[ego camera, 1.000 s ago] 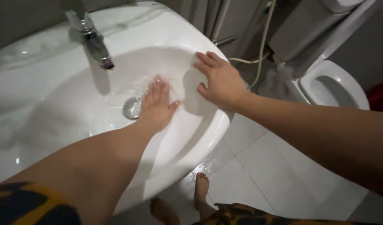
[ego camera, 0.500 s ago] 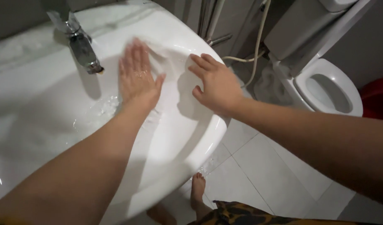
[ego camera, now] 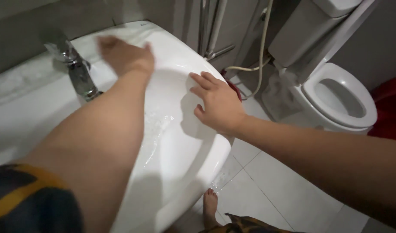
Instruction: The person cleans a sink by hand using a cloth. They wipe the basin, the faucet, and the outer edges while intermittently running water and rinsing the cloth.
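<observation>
Sink (ego camera: 180,155): white glazed ceramic, glossy, smooth, wet streaks in the bowl. Tap (ego camera: 77,71) at the sink's back edge: polished metal, reflective. Toilet (ego camera: 340,97) right of the sink: same glossy white. Floor (ego camera: 275,190) beneath: pale smooth tiles, slight sheen.

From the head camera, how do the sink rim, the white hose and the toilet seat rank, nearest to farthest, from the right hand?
1. Sink rim: under the right hand.
2. White hose: just beyond, by the wall.
3. Toilet seat: farthest, far right.
</observation>
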